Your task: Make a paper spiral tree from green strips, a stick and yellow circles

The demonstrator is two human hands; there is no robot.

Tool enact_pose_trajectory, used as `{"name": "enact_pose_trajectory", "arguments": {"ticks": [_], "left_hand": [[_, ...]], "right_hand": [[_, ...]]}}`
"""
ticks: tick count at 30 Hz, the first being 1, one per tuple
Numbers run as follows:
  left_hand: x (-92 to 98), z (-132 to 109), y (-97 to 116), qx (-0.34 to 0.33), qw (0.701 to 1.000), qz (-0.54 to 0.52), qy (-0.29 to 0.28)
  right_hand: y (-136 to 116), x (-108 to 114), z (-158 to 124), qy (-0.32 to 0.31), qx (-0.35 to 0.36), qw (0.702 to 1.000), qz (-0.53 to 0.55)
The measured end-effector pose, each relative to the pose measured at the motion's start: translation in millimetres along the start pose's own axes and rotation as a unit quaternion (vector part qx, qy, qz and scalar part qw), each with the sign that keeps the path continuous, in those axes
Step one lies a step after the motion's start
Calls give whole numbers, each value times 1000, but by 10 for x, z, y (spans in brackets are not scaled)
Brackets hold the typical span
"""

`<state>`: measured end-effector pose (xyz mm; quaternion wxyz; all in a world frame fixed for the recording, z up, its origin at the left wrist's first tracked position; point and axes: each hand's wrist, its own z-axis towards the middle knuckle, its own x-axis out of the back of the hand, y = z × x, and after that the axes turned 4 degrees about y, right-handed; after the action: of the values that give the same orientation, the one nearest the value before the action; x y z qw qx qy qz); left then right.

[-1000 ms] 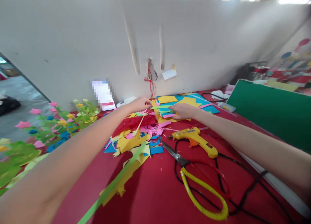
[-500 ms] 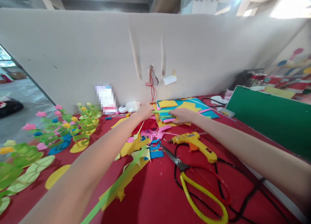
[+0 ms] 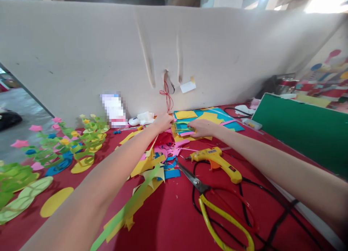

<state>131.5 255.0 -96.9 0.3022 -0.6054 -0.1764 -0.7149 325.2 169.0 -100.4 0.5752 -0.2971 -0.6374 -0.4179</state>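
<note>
At the back of the red table my left hand (image 3: 163,122) is closed over the paper pile, fingertips mostly hidden, a small pink bit beside them. To its right, my right hand (image 3: 203,128) has its fingers curled at the ends of thin green paper strips (image 3: 181,127). Those strips lie between the two hands, over blue and yellow paper sheets (image 3: 210,117). Pink paper scraps (image 3: 165,148) are heaped just in front of the hands. Nearer to me rest a yellow hot glue gun (image 3: 217,158) and scissors (image 3: 199,185) with red and yellow handles.
Spiral green paper plants (image 3: 89,135) with coloured stars stand at the left. A phone (image 3: 113,109) leans on the white partition (image 3: 108,48). A green board (image 3: 299,135) stands at the right. Black cord (image 3: 280,222) loops across the red table (image 3: 168,218). A yellow disc (image 3: 56,202) lies front left.
The view has shifted slightly, so the scene sits further left in the picture. Both hands stay at the paper pile, with the green strips slightly rearranged between them.
</note>
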Motion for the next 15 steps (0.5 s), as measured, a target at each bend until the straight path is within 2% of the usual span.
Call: {"name": "enact_pose_trajectory", "arguments": {"ticks": [4,9,12,15], "left_hand": [[199,18,-1,2,998,-28,64],[549,44,90,21,982,-70,174],[811,56,165,47,957,-98,269],[1161,5,228,71,916,-129,374]], "right_hand": [[0,10,-7,-8,-4,1000,-2],[12,16,20,-19,-1,1000,1],[12,13,43,-24,-5,1000,6],[13,-4,51,-27,-15,999,11]]}}
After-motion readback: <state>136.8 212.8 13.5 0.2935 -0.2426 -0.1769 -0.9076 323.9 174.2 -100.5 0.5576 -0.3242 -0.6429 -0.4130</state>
